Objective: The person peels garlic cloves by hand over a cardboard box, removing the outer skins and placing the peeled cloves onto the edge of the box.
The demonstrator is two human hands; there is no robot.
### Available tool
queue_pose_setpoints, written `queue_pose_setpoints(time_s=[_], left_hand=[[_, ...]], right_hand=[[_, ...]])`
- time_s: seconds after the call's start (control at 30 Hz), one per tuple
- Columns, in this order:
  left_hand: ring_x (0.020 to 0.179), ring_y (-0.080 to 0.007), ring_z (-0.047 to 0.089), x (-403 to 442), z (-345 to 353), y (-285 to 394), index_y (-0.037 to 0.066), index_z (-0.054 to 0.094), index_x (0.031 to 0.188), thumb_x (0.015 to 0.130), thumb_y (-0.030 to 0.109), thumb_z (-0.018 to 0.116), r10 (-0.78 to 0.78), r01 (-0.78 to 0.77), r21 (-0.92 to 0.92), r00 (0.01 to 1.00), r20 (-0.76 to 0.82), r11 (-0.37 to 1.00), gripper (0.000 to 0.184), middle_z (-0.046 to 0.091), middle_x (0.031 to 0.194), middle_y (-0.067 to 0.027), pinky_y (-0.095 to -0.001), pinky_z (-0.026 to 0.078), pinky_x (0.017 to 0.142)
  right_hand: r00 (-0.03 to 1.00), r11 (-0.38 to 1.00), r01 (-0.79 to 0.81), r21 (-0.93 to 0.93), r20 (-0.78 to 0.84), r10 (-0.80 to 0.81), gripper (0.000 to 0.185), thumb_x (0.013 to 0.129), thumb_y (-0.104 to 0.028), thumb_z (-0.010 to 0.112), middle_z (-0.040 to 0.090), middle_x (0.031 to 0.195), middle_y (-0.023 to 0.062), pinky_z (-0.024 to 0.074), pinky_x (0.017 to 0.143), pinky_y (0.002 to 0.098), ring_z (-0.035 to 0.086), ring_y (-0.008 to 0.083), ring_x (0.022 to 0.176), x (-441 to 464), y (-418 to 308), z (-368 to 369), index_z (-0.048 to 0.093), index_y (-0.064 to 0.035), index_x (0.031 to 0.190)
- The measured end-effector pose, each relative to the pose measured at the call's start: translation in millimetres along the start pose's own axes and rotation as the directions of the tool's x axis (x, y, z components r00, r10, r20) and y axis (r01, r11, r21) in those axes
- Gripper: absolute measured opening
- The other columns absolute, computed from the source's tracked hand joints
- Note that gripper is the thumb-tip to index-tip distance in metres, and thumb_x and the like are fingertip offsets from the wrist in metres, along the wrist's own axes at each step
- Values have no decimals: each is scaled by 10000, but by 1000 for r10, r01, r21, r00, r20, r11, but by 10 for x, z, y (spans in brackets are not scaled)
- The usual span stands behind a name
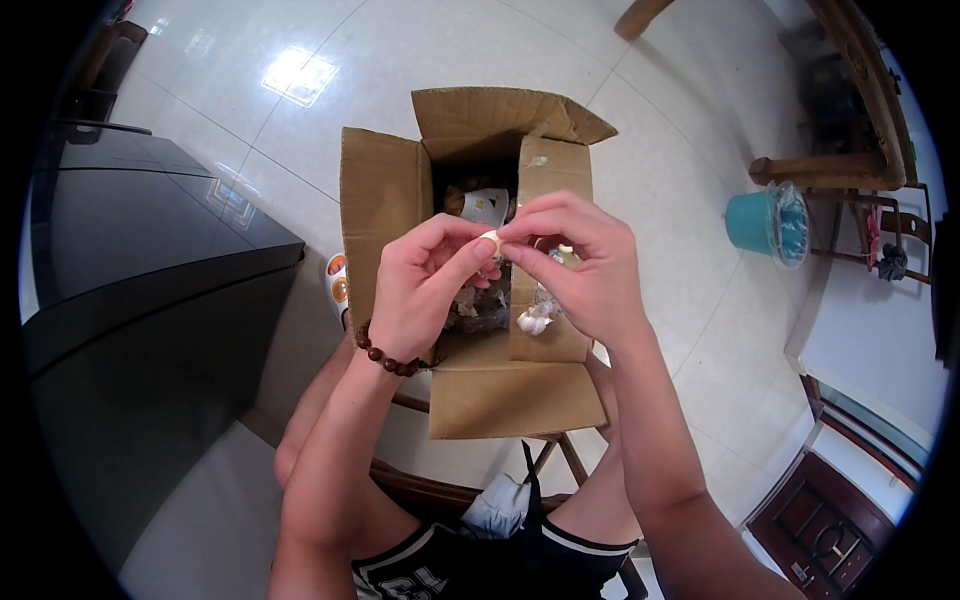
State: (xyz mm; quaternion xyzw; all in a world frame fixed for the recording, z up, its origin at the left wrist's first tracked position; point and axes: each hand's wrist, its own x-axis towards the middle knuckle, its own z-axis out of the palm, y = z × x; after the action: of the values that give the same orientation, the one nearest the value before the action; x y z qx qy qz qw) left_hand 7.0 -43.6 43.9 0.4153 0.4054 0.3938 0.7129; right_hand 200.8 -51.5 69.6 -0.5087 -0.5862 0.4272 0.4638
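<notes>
A small pale garlic clove [492, 239] is pinched between the fingertips of my left hand [425, 270] and my right hand [580, 255], which meet above an open cardboard box [385, 190]. My left wrist wears a dark beaded bracelet. Below my right hand, a partly broken garlic bulb [535, 320] rests on the box's right flap. More pale garlic pieces [566, 255] show on that flap, partly hidden behind my right fingers. Inside the box, a white printed wrapper or cup [485, 206] and papery scraps [480, 305] lie in shadow.
A dark, glossy cabinet-like block [160, 240] stands to the left. On the right, a teal bin [752, 224] with a clear plastic liner sits on the tiled floor [660, 210], near wooden furniture [830, 172]. My legs flank the box.
</notes>
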Motion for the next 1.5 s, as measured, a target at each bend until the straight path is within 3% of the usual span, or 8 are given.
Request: queue_pose_setpoints(time_s=[0.27, 0.43, 0.7, 0.9, 1.07, 1.2, 1.33, 1.5], left_hand=[[830, -105, 693, -2, -16, -1, -16, 685, 1111, 1034, 174, 642, 15, -14, 92, 1000, -14, 996, 210, 721, 940, -47, -244, 546, 696], [829, -123, 697, 8, -2, 17, -10, 676, 1156, 1099, 289, 511, -51, 51, -43, 999, -5, 998, 346, 714, 951, -53, -267, 563, 704], [825, -127, 701, 22, -37, 49, 7, 681, 1177, 1111, 358, 469, -110, 108, -133, 994, -1, 985, 415, 712, 937, -50, -269, 562, 693], [825, -131, 707, 28, -59, -12, 7, 667, 1121, 1102, 296, 509, -94, 90, -157, 995, -15, 983, 329, 716, 946, -55, -266, 562, 694], [845, -135, 711, 10, -28, -12, -5, 656, 1135, 1098, 248, 524, -89, 95, -163, 995, 48, 982, 288, 722, 962, -62, -264, 565, 709], [870, -134, 703, -13, 26, 22, -39, 646, 1175, 1079, 175, 557, 19, -17, -64, 999, 31, 998, 251, 727, 1002, -77, -277, 572, 769], [900, -128, 691, -22, 25, 2, -63, 652, 1232, 1062, 128, 581, 117, -117, 58, 993, 4, 991, 266, 730, 1044, -85, -281, 570, 826], [920, -126, 688, -28, 23, 6, -64, 663, 1256, 1058, 129, 590, 96, -95, 61, 995, -20, 994, 286, 734, 1071, -91, -280, 564, 842]], right_hand=[[991, 992, -108, 61, 86, 102, 90, 889, 39, 726, 676, 941, 37, 526, 728, 252, 645, 104, 842, 1, -93, -32, 689, -5, 958], [977, 975, -196, 100, 99, 186, 78, 924, -4, 703, 665, 931, 26, 521, 717, 260, 635, 103, 814, -9, -58, -34, 659, -10, 988], [976, 977, -200, 76, 104, 192, 83, 922, -27, 703, 672, 921, 35, 524, 707, 276, 642, 119, 787, -9, -9, -34, 645, -6, 978], [987, 990, -141, 21, 79, 139, 229, 880, -34, 757, 701, 964, 42, 526, 677, 263, 655, 118, 779, 11, -60, -18, 716, -34, 1106], [998, 996, -42, 75, -37, 45, 173, 839, -3, 798, 704, 943, 58, 522, 632, 238, 656, 100, 755, -18, 4, 75, 774, 0, 1010], [996, 984, -55, 170, -58, 66, 134, 837, 4, 798, 702, 934, 61, 525, 622, 241, 651, 95, 723, -37, 22, 119, 773, 14, 969], [994, 997, 73, 16, -80, -72, 97, 829, 13, 803, 696, 898, 63, 523, 614, 245, 647, 102, 685, -38, -9, 117, 743, 24, 904], [978, 978, 168, -128, -102, -181, 84, 832, 19, 795, 685, 852, 62, 515, 603, 247, 638, 112, 665, -53, -6, 125, 714, 20, 853]])
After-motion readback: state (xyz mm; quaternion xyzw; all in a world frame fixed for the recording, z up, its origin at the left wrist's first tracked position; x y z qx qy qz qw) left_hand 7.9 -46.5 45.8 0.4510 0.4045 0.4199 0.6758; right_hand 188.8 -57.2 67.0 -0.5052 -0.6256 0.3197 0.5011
